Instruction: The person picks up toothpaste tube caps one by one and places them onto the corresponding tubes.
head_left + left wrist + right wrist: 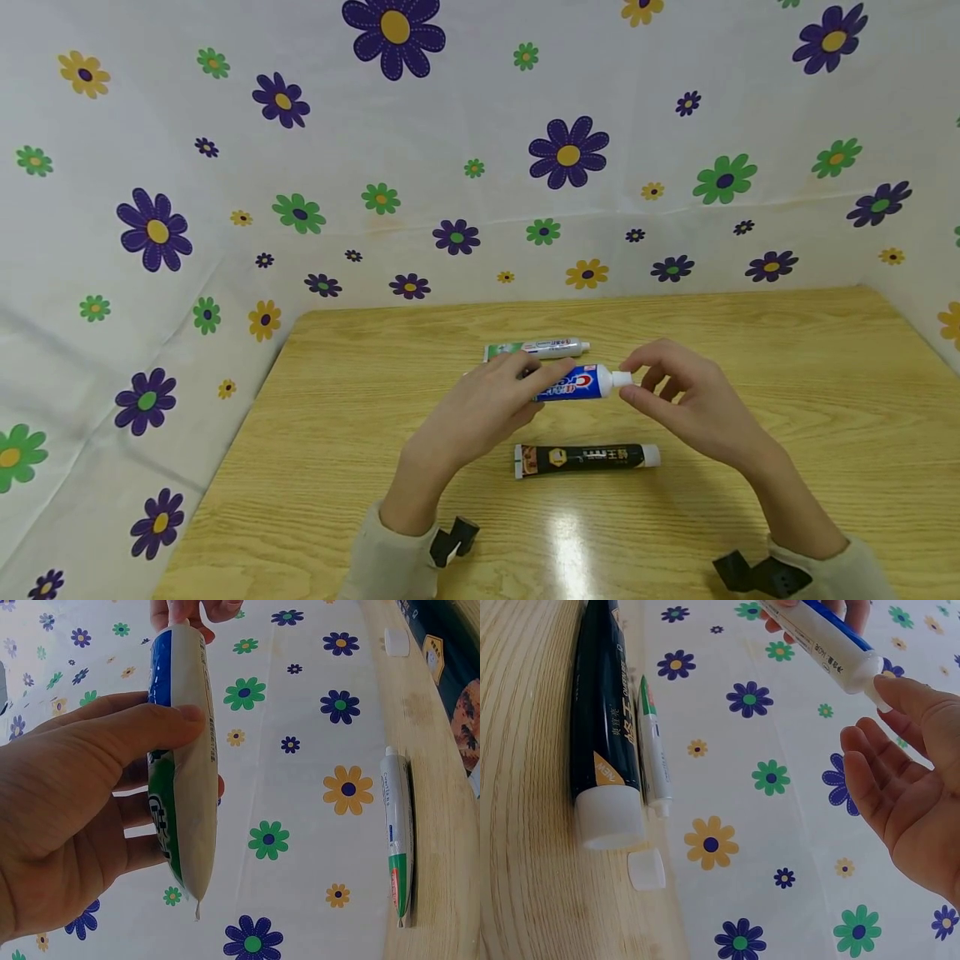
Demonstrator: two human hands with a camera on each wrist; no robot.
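My left hand holds a blue, white and green toothpaste tube above the table, thumb on one face and fingers behind it. The tube lies nearly level in the head view, its small white cap pointing right. My right hand pinches that cap between thumb and index finger, the other fingers loosely bent and off the tube. In the left wrist view the tube's pale back shows, with its flat crimped end toward the bottom.
A black toothpaste tube with a white cap lies nearer me on the wooden table. Behind the hands lies a green and white tube with a bare narrow nozzle. A loose white cap lies near both. Flower-printed cloth hangs behind.
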